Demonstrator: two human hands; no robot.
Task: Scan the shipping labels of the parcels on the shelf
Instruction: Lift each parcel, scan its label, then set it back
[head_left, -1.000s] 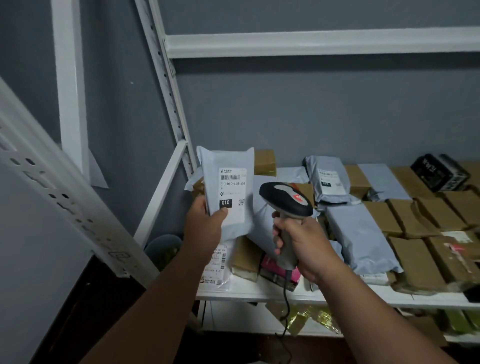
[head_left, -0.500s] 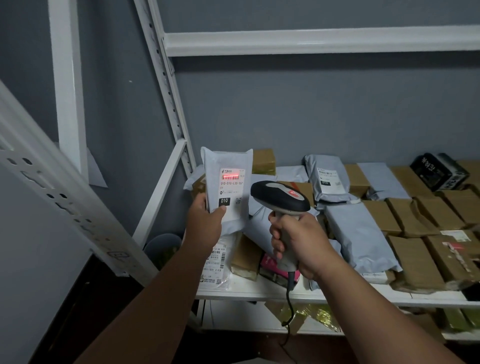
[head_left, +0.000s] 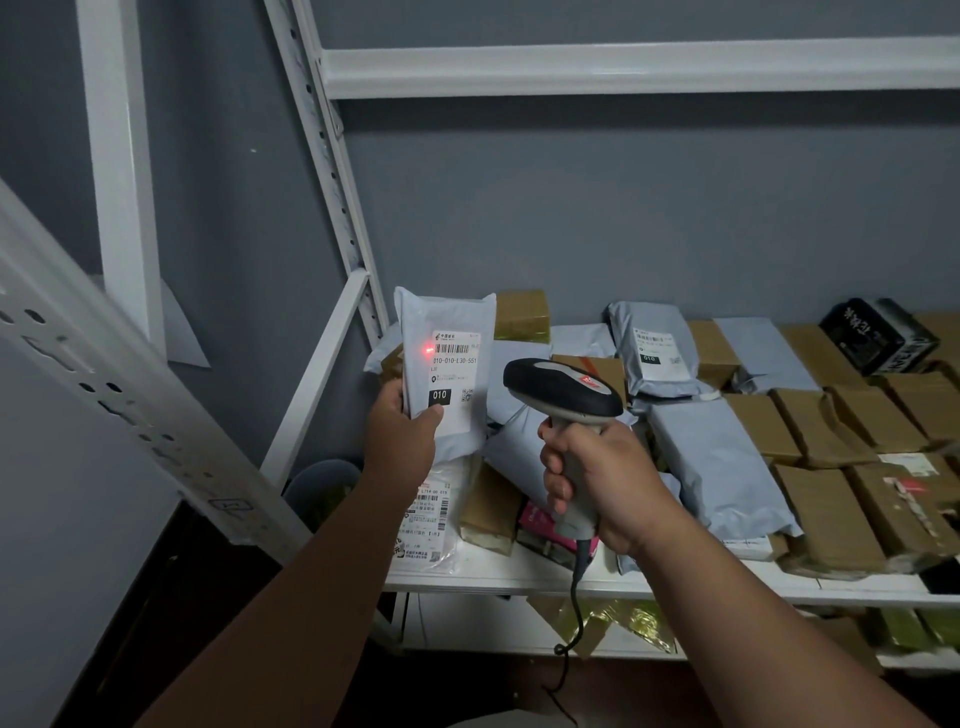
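White shelf (head_left: 519, 577) crowded, many parcels unscanned. Grey mailer (head_left: 457, 332) held upright above shelf's left end, left hand (head_left: 402, 436) pinching lower edge. Right hand (head_left: 597, 483), fingers wrapped round scanner (head_left: 563, 387) handle. Red dot (head_left: 427, 348) sits left of barcode — misread likely unless aim shifts.

Two hands (head_left: 402, 436), one scanner (head_left: 563, 387) (corded), one raised parcel (head_left: 447, 332)

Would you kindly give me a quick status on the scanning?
Left hand holds grey parcel upright. Right hand grips scanner. Red light at label barcode's left end. Nothing blocking.
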